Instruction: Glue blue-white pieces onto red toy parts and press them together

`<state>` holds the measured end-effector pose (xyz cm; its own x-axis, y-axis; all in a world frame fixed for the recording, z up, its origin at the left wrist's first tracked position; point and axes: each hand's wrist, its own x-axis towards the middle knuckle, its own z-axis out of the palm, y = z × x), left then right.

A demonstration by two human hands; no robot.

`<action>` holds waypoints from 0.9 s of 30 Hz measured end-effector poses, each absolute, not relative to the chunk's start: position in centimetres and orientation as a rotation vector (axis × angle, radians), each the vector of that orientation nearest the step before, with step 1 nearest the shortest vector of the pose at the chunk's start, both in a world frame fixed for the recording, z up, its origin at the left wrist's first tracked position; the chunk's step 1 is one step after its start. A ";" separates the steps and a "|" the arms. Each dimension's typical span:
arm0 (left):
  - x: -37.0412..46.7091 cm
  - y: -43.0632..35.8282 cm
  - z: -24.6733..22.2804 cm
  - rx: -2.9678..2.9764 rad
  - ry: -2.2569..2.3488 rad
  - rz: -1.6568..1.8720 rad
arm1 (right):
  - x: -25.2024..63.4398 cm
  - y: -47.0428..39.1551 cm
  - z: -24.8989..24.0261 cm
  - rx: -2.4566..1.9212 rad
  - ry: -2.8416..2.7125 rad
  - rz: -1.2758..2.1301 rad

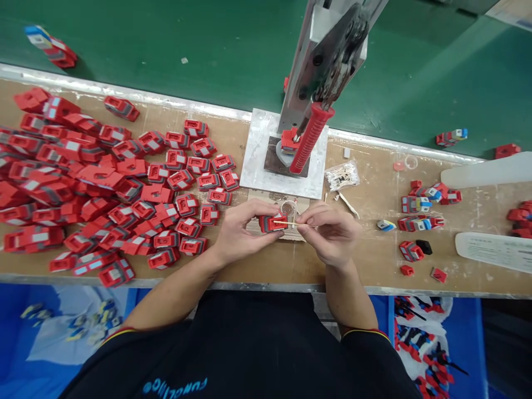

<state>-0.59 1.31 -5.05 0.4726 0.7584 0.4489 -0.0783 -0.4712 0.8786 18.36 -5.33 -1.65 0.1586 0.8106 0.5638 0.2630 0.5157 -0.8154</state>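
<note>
Near the table's front edge, my left hand (248, 233) holds a small red plastic part (268, 223) between thumb and fingers. My right hand (329, 231) pinches a thin wooden stick (284, 222), whose far end lies over the red part's recess. Just behind them, a clear round ring or dish (288, 208) rests on a piece of cardboard. A bag of cotton swabs (342, 175) lies behind my right hand. Many similar red parts (178, 179) are spread to the left of my hands.
A press with a red handle (312, 137) stands on a metal plate (255, 160) behind my hands. Red and blue-white pieces (417, 205) lie at right. Blue bins (465, 332) with parts sit below the table's front edge on both sides.
</note>
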 end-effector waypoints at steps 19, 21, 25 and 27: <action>-0.7 1.3 -4.9 1.820 0.596 1.150 | 19.0 -5.5 -1.3 -1.124 -1.480 0.352; -0.7 1.3 -4.9 1.820 0.604 1.145 | 19.1 -5.6 -1.3 -1.129 -1.495 0.326; -0.8 1.3 -5.1 1.803 0.631 1.122 | 19.7 -5.8 -1.3 -1.118 -1.452 0.361; -0.9 1.3 -5.3 1.789 0.647 1.127 | 20.5 -5.9 -1.4 -1.156 -1.429 0.368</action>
<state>-0.86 1.29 -5.28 0.4482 0.7872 0.4236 -0.0303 -0.4602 0.8873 20.46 -5.92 -1.40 0.1952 0.7981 0.5700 0.4230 0.4558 -0.7831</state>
